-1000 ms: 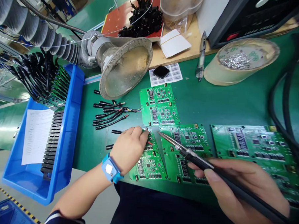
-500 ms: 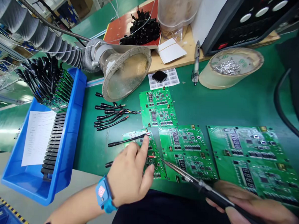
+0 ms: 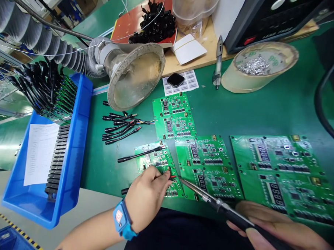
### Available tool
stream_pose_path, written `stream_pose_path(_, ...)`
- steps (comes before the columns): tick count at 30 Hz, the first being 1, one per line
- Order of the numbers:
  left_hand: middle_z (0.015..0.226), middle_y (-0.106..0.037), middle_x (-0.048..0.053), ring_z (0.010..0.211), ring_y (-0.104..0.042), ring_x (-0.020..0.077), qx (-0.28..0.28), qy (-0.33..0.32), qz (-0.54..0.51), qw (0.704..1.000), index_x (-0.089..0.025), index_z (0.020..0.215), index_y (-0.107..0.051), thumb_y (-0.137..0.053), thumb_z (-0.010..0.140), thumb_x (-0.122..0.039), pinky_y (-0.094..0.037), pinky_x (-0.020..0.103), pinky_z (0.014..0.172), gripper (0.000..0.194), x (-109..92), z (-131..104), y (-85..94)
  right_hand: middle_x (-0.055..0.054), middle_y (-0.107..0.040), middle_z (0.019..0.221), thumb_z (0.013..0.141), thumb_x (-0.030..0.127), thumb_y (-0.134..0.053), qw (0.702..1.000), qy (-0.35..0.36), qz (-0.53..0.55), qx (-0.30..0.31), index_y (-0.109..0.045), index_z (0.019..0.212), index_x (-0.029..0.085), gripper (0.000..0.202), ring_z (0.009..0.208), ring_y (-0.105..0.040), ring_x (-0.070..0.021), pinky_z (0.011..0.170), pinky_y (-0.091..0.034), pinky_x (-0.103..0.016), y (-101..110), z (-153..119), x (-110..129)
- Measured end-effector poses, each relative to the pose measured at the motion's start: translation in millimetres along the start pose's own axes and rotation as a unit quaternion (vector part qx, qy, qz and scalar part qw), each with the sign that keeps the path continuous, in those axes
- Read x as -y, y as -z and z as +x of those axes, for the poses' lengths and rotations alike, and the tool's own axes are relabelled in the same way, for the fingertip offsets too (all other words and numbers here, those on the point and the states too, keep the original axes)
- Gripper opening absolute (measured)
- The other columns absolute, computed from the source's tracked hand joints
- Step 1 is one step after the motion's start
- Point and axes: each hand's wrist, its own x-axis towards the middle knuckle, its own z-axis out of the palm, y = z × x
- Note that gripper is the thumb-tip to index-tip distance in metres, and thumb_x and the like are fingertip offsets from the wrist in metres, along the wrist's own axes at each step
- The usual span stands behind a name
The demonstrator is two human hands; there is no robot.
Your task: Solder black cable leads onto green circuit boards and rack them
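Note:
My left hand [image 3: 149, 194], with a blue strap at the wrist, pinches a short black cable [image 3: 125, 190] near its bare red wire end, over the lower part of a green circuit board [image 3: 171, 164]. Most of this cable is hidden under the hand. A second black cable [image 3: 139, 154] lies across the upper part of the same board. My right hand [image 3: 273, 225] is closed round the handle of a soldering iron [image 3: 221, 206]. The iron's tip points left, close to the red wire end; whether they touch I cannot tell.
More circuit boards [image 3: 276, 155] lie at the right and behind. Loose black cables [image 3: 119, 130] lie left of them. A fume extractor hood [image 3: 137, 77], a cardboard tube with solder bits [image 3: 241, 82] and a pen [image 3: 218, 64] stand or lie farther back. A blue bin [image 3: 76, 150] is at left.
My left hand has gone from pointing at the upper cable's wire end to pinching the lower cable. The soldering iron stays nearly in place, its tip slightly farther left in view.

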Motion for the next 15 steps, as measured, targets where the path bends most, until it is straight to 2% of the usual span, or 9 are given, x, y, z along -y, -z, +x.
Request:
stream_pose_path(3,0.077,-0.049,0.004,0.061,-0.051,0.0134,-0.002,0.017,-0.009,1.0,-0.011,0.107,-0.061,-0.041,0.093,-0.024,-0.045,0.026,0.054,0.027,-2,-1,-1.8,-0.002,-0.067,0.069,0.069,0.009,-0.057,0.998,0.043,0.009,0.04,-0.056,0.093,0.026,0.03,0.068,-0.067,-0.0235,0.055,-0.058,-0.038,1,3,3)
stream_pose_path(8,0.08,-0.048,0.004,0.063,-0.053,0.0138,-0.006,0.047,-0.017,0.999,-0.014,0.111,-0.058,-0.042,0.093,-0.025,-0.048,0.027,0.057,0.027,-3,-3,-5.4,-0.002,-0.066,0.07,0.07,0.008,-0.057,0.995,0.071,-0.036,0.066,-0.055,0.089,0.024,0.024,0.068,-0.067,-0.0198,0.057,-0.059,-0.034,0,10,7)
stream_pose_path(15,0.078,-0.048,0.002,0.062,-0.053,0.0132,-0.026,0.06,-0.011,0.998,-0.017,0.113,-0.057,-0.043,0.093,-0.025,-0.048,0.026,0.056,0.026,-5,-5,-10.2,-0.004,-0.065,0.068,0.071,0.009,-0.055,0.99,0.094,-0.056,0.084,-0.057,0.083,0.023,0.019,0.064,-0.066,-0.0201,0.056,-0.059,-0.034,0,15,10)
